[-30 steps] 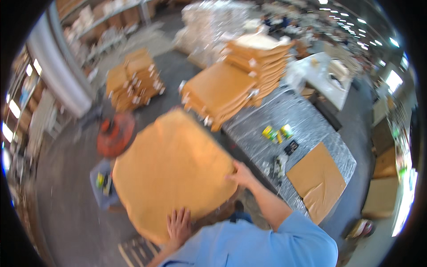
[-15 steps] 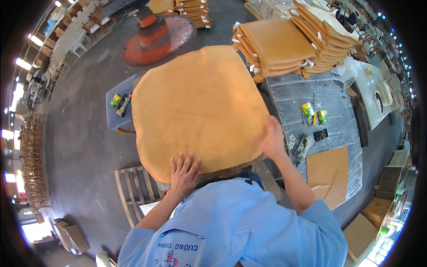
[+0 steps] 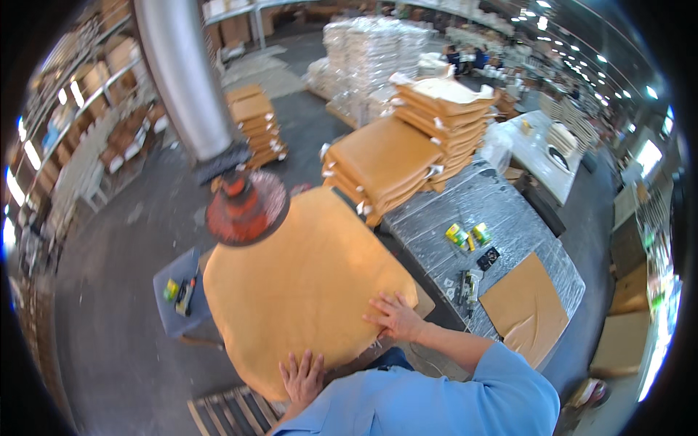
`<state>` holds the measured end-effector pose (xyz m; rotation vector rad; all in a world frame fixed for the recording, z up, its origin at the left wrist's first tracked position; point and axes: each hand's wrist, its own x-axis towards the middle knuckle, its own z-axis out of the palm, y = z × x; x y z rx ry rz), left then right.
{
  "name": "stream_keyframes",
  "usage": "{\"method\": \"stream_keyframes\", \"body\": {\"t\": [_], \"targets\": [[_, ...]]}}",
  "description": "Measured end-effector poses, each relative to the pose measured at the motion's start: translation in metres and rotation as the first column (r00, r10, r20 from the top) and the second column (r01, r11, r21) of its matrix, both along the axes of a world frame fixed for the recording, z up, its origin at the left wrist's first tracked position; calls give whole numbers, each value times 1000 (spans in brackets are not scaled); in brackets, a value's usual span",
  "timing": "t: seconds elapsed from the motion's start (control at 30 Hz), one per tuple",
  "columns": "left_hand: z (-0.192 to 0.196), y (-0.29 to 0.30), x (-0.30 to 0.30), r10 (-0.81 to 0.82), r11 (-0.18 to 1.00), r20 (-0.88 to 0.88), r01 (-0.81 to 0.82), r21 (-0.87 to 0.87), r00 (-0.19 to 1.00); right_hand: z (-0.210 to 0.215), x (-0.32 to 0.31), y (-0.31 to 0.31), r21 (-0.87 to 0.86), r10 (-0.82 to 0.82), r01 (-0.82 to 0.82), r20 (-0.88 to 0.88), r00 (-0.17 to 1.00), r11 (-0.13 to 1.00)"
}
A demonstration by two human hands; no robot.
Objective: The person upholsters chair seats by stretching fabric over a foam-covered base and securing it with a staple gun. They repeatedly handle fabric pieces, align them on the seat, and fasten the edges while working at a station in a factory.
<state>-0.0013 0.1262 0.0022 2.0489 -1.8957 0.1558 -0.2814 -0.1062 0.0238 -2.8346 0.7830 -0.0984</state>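
Observation:
A large tan seat pad with rounded corners (image 3: 309, 280) lies in front of me, its surface smooth with faint creases. My left hand (image 3: 301, 378) rests flat on its near edge, fingers spread. Toward the pad's right front corner, my right hand (image 3: 394, 317) lies on top with fingers stretched out and apart. Neither hand holds anything. What supports the pad is mostly hidden beneath it; a bit of brown board shows past its right edge.
Right of me, a plastic-wrapped table (image 3: 502, 211) carries stacked tan leather covers (image 3: 385, 156), small yellow-green boxes (image 3: 458, 236), a tool (image 3: 469, 287) and a leather sheet (image 3: 525, 312). A red cone-shaped fixture (image 3: 243, 207) overlaps the pad's far left. A slatted pallet (image 3: 236, 414) lies near left.
The view has tilted upward, showing more of the far hall. My right hand has gone from the pad's right edge, blurred, to lying on its top. My left hand stays at the near edge.

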Motion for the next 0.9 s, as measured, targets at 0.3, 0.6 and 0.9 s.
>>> {"method": "stream_keyframes", "body": {"t": [0.3,0.6,0.9], "targets": [[16,6,42,-463,883,61,454,120,884,-6,-7,-1,52,0,-3,46,999,999],[41,-41,173,-78,978,3,76,193,997,22,24,-61,94,-48,44,43,998,995],[107,-279,258,279,953,-675,-281,110,683,22,220,-291,96,-349,336,267,898,937]]}}
